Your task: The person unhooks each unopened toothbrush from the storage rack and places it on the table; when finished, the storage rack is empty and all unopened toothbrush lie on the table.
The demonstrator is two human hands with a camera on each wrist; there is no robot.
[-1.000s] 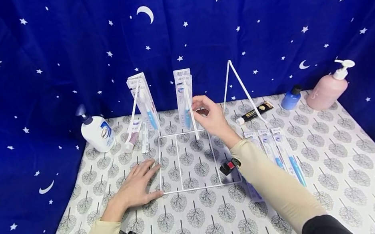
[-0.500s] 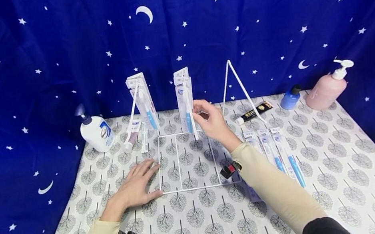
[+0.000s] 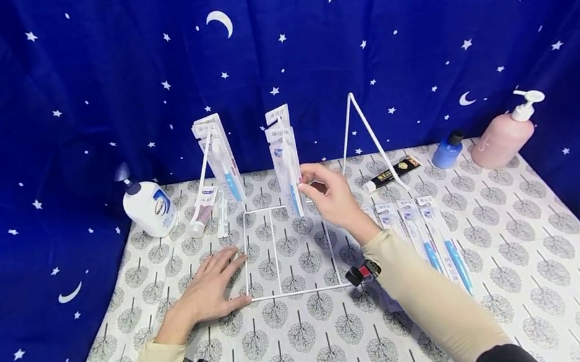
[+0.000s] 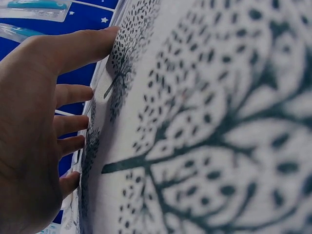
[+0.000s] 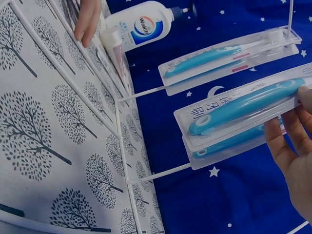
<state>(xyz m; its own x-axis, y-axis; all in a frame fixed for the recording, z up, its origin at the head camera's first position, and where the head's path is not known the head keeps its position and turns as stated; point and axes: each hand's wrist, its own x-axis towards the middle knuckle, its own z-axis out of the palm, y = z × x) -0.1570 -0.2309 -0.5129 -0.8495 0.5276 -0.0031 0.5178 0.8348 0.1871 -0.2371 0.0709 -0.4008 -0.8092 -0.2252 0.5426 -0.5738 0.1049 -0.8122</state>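
Observation:
My right hand (image 3: 333, 196) pinches the right edge of a packaged toothbrush (image 3: 282, 163) with a blue handle. It stands upright at the middle arm of a white wire rack (image 3: 295, 293), in front of another packaged toothbrush (image 3: 277, 114). In the right wrist view, thumb and fingers grip the front toothbrush's package (image 5: 243, 105), and the one behind shows below it. My left hand (image 3: 206, 290) lies on the patterned cloth with fingers spread, fingertips and thumb right at the rack's left base wire. More packaged toothbrushes (image 3: 219, 160) hang on the rack's left arm.
Several packaged toothbrushes (image 3: 427, 242) lie right of the rack. Behind the rack's bare right arm (image 3: 371, 131) is a black toothpaste tube (image 3: 393, 174). A blue bottle (image 3: 447, 151) and pink pump bottle (image 3: 503, 139) stand back right; a white pump bottle (image 3: 150, 208) and purplish tube (image 3: 204, 209) are left.
The front toothbrush at the middle arm has come forward and down, away from the one behind, with my right hand moving along. My left hand has stayed in place.

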